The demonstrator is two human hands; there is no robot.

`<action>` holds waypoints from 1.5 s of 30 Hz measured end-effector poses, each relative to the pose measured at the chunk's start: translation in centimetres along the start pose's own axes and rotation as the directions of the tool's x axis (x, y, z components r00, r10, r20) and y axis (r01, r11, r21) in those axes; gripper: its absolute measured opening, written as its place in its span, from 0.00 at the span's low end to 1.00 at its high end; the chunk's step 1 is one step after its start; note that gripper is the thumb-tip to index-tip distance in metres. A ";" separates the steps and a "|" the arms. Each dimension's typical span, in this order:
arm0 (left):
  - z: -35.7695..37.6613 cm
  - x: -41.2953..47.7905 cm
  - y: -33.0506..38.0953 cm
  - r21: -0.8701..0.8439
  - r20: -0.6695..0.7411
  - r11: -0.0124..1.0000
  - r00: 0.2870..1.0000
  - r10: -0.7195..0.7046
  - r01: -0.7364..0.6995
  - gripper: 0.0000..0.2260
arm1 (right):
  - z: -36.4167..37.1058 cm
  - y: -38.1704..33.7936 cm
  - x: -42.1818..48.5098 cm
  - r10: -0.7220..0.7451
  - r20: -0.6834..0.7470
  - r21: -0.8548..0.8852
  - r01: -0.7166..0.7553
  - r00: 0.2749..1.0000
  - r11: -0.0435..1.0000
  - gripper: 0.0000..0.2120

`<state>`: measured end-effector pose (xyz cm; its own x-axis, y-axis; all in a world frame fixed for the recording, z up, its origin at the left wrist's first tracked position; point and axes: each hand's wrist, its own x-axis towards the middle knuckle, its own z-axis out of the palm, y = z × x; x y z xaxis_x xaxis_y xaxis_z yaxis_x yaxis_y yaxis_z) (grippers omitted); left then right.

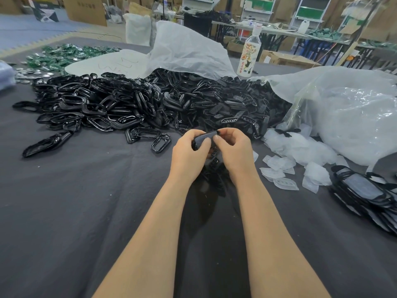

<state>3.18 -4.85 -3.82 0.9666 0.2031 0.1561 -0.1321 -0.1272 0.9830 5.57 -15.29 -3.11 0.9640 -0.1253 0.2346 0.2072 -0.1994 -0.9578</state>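
Far left lies the heap of black frames (96,104). Our left hand (189,152) curls round the black case (203,140), held just above the cloth (86,211) in the near middle. Our right hand (235,149) pinches its other end. If we press unevenly, the case could slip and drop among the white pads (285,147) at right.

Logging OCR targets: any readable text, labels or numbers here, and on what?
"农夫山泉" (red, vertical, barely legible): bottle label.
White bag, handwritten strokes: too faint to read.
Cardboard box print: too blurred.
Black part held by left hand and right hand: no text visible.
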 end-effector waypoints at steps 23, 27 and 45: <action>-0.1 0.1 0.2 -0.082 -0.061 0.991 0.992 -0.110 0.105 0.06 | 0.4 -0.3 -0.3 0.043 0.059 0.066 -0.047 0.997 0.997 0.09; -0.1 0.3 0.0 -0.208 -0.055 0.967 0.985 -0.164 0.150 0.07 | 0.5 -0.4 -0.4 0.055 0.088 0.060 -0.060 0.995 0.996 0.07; 0.2 0.3 0.3 -0.450 -0.018 0.866 0.968 -0.251 0.217 0.09 | 1.0 -0.1 -0.5 0.058 0.070 0.054 -0.062 0.996 0.997 0.07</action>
<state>3.53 -5.01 -3.53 0.9646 0.2461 -0.0942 -0.0039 0.3709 0.9287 5.21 -14.27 -3.24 0.9837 -0.0682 0.1666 0.1560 -0.1388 -0.9780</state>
